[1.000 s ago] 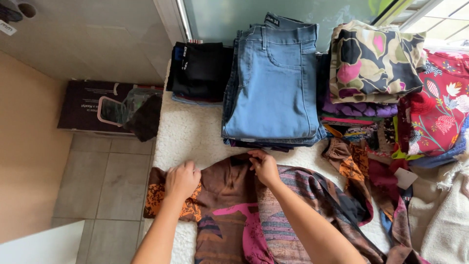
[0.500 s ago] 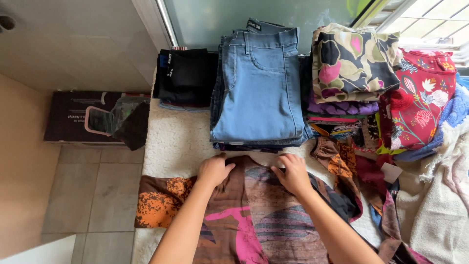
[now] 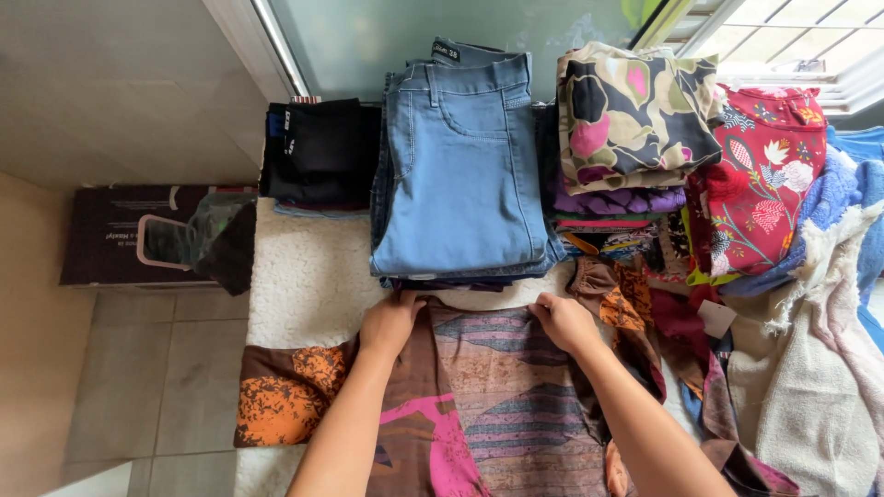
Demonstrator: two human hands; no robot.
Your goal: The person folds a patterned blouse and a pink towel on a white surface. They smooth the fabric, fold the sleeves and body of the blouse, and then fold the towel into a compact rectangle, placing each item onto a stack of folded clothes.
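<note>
The brown patterned garment with orange, pink and grey-striped patches now lies spread flat across the lower middle of the frame, on the white fleecy cover. A second ago it was bunched up under the hands, with a fold of cloth humped between them; half a second ago it was already opening out. Its orange-printed sleeve has come out to the lower left and hangs past the cover's edge, so the cloth looks laid out and smoothed rather than gathered.

The left hand rests on the garment's top edge left of centre, fingers curled down onto the cloth; whether it pinches the fabric or only presses it cannot be told. The right hand has moved rightward and sits at the upper right of the garment, fingers bent over the edge, seemingly gripping it.

Just above the hands, at centre, stands a stack of folded light blue jeans, its lower edge nearly touching the garment. To its left is a smaller pile of black folded clothes. To the right are a folded floral cloth in cream, black and pink atop a colourful pile, then a red flowered fabric. A pale towel lies at lower right, and a dark cardboard box rests on the tiled floor at left.
</note>
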